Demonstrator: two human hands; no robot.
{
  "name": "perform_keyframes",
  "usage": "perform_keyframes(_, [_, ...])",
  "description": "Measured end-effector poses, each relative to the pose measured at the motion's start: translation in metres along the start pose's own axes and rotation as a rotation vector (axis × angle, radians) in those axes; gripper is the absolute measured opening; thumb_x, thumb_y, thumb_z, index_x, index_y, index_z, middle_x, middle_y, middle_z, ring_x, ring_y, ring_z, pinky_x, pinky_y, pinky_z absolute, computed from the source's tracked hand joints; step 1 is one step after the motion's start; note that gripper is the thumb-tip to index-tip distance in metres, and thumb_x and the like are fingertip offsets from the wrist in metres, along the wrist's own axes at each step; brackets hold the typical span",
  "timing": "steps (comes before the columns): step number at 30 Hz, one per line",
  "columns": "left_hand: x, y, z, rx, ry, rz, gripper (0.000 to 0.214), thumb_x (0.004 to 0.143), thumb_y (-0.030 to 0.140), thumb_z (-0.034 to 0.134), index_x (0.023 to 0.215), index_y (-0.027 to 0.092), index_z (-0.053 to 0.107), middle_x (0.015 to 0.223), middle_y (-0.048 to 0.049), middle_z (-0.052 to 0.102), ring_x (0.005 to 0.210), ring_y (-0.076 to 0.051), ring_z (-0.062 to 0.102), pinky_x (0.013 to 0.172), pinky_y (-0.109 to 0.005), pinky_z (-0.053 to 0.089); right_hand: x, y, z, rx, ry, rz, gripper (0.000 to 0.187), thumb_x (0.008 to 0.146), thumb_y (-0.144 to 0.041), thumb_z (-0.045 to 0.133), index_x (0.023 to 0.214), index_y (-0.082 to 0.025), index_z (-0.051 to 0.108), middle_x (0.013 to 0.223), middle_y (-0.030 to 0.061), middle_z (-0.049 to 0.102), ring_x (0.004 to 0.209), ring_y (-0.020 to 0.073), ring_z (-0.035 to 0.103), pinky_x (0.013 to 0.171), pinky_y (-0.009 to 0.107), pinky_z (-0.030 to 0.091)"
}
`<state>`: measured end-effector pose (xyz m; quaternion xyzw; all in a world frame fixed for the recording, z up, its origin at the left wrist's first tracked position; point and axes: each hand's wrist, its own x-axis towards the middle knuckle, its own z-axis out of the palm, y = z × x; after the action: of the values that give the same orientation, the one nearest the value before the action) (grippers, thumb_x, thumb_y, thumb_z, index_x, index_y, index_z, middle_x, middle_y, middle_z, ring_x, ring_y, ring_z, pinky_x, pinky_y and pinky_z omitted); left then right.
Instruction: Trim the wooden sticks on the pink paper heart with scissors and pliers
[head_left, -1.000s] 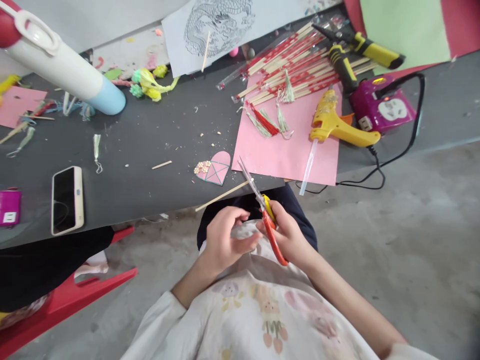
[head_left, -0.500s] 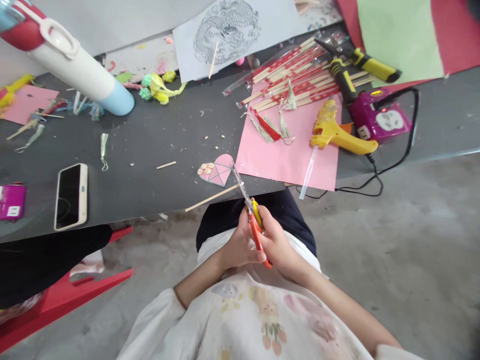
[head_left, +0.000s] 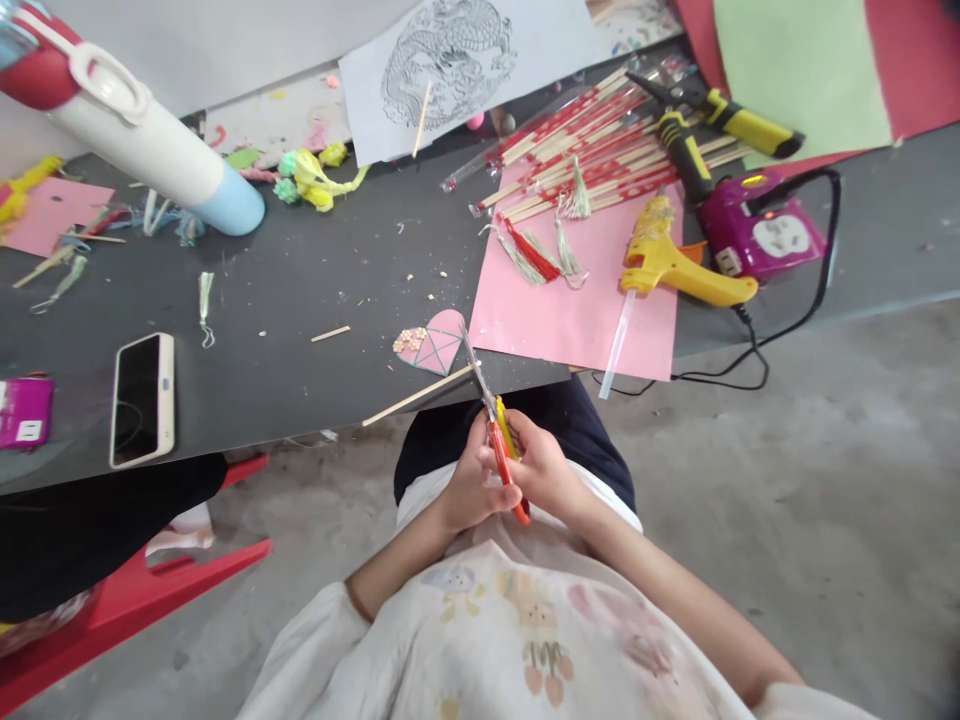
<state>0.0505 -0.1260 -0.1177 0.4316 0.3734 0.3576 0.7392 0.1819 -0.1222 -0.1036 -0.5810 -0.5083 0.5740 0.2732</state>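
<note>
Both of my hands are closed on a pair of scissors (head_left: pixel 499 436) with one red-orange and one yellow handle, held at the table's front edge. My left hand (head_left: pixel 477 484) grips the handles from the left, and my right hand (head_left: pixel 546 468) from the right. The narrow metal blades point away from me, their tips beside a pink paper heart (head_left: pixel 441 343). Dark lines divide the heart, and small pale bits cover its left lobe. A thin wooden stick (head_left: pixel 412 397) lies below the heart, its right end close to the blades.
On the right are pink paper (head_left: pixel 574 320), a yellow glue gun (head_left: pixel 679 262), a purple power socket (head_left: pixel 765 235), pliers (head_left: pixel 697 130) and red-wrapped sticks (head_left: pixel 570 150). Leftward are a phone (head_left: pixel 141 400), a tassel (head_left: pixel 205 305) and a bottle (head_left: pixel 165 140). A red stool (head_left: pixel 150 605) stands lower left.
My hands and the scissors have shifted slightly left, and the handles stand a little more upright. The long stick has moved slightly left. The heart stays in place.
</note>
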Motion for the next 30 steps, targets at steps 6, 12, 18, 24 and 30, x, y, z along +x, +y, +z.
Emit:
perform_keyframes(6, [0.000,-0.007,-0.004,0.024,-0.004,0.024,0.100,0.063,0.060,0.076,0.141,0.023,0.026,0.130,-0.0135,0.046,0.123,-0.031,0.049,0.104,-0.043,0.042,0.001,-0.001,0.000,-0.047,0.018,0.000,0.026,0.074,-0.042,0.062,0.079,-0.021,0.047,0.066,-0.0039,0.048,0.058,0.0123,0.039,0.054,0.025,0.036])
perform_keyframes(12, [0.001,-0.005,-0.004,0.047,-0.002,0.029,0.102,0.063,0.065,0.073,0.143,0.024,0.025,0.129,-0.0133,0.048,0.120,-0.032,0.050,0.102,-0.044,0.044,0.001,-0.001,0.001,-0.036,0.028,-0.008,0.030,0.072,-0.043,0.062,0.073,-0.022,0.040,0.062,-0.0053,0.043,0.055,0.0113,0.034,0.050,0.024,0.031])
perform_keyframes(18, [0.001,-0.005,-0.005,0.022,-0.042,0.001,0.090,0.064,0.066,0.072,0.134,0.024,0.035,0.132,-0.0127,0.047,0.124,-0.032,0.048,0.102,-0.043,0.045,0.001,-0.001,0.001,-0.037,0.030,-0.002,0.026,0.075,-0.037,0.062,0.078,-0.022,0.041,0.066,-0.0045,0.048,0.056,0.0121,0.041,0.052,0.024,0.033])
perform_keyframes(24, [0.003,0.008,-0.008,0.246,-0.163,0.032,0.100,0.062,0.076,0.065,0.139,0.024,0.028,0.122,-0.0136,0.053,0.109,-0.028,0.057,0.095,-0.041,0.049,-0.009,-0.003,-0.006,-0.041,0.001,-0.057,0.018,0.081,-0.031,0.057,0.091,-0.021,0.046,0.077,-0.0021,0.053,0.064,0.0136,0.047,0.058,0.025,0.041])
perform_keyframes(30, [-0.016,0.048,-0.011,0.801,-0.030,0.083,0.075,0.075,0.053,0.071,0.137,0.023,0.041,0.134,-0.0133,0.052,0.111,-0.024,0.060,0.095,-0.036,0.050,-0.018,0.000,-0.023,-0.201,0.045,-0.149,0.037,0.084,-0.034,0.059,0.115,-0.018,0.045,0.087,0.0030,0.057,0.071,0.0160,0.053,0.064,0.028,0.045])
